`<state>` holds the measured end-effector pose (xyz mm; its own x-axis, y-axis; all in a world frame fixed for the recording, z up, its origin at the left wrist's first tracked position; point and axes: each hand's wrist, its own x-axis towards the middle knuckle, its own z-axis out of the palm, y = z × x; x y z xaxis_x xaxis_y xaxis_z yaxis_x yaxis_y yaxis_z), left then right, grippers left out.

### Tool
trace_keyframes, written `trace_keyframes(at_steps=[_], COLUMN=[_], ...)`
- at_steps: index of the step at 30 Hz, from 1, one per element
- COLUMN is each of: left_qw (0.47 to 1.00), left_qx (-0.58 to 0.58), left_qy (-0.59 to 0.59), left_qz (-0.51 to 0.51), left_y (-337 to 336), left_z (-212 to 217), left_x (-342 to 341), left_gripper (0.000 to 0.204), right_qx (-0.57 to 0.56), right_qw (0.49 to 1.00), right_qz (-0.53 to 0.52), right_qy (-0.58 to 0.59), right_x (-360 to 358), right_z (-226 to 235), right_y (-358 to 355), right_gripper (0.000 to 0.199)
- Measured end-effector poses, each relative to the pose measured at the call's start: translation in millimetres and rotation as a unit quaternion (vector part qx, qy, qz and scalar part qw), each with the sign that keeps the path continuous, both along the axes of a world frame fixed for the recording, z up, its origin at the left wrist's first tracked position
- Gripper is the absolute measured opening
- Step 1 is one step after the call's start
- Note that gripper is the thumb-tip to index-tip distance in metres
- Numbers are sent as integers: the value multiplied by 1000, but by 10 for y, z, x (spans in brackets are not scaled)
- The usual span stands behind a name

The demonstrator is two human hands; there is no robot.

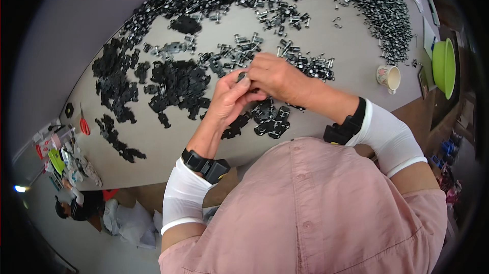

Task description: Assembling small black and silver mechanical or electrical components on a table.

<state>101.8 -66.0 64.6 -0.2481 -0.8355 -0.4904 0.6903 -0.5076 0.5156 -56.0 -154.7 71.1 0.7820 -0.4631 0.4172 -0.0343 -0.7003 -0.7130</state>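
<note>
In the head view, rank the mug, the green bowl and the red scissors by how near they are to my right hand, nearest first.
From the right hand:
1. The mug, on the table to its right, nearest.
2. The green bowl, farther right, past the mug at the table's edge.
3. The red scissors, far left near the table's left edge, farthest.

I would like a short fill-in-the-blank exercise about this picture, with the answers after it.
1. Both hands meet over a small dark part, pinched by the left hand and the ____ hand.
2. The cup stands on the table beside a ____ basin.
3. Each wrist carries a ____ band.
4. The scissors near the table's left edge have ____ handles.

Answers: right; green; black; red
</note>
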Motion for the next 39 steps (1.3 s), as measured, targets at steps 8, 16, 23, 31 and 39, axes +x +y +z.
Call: trace_keyframes(at_steps=[8, 16, 23, 31, 39], left_qw=[993, 982, 989, 982, 966], left_qx=[37, 19, 57, 103, 110], left_qy=[-112, -162, -108, -106, -195], left_qz=[-6, 98, 87, 114, 130], left_y=[124, 129, 48, 31, 47], left_z=[-160, -267, -92, -253, -165], left_x=[-39, -6, -75, -62, -172], left_gripper=[19, 14, 9, 12, 15], right_qx=[44, 25, 41, 121, 122], right_qw=[987, 927, 923, 966, 968], right_qz=[-122, -301, -300, -131, -31], right_qy=[92, 221, 239, 187, 218], right_x=[-365, -1274, -1069, -674, -136], right_z=[-51, -496, -600, -186, 63], right_y=[-363, -901, -972, -579, -83], right_gripper=[35, 27, 34, 40, 39])
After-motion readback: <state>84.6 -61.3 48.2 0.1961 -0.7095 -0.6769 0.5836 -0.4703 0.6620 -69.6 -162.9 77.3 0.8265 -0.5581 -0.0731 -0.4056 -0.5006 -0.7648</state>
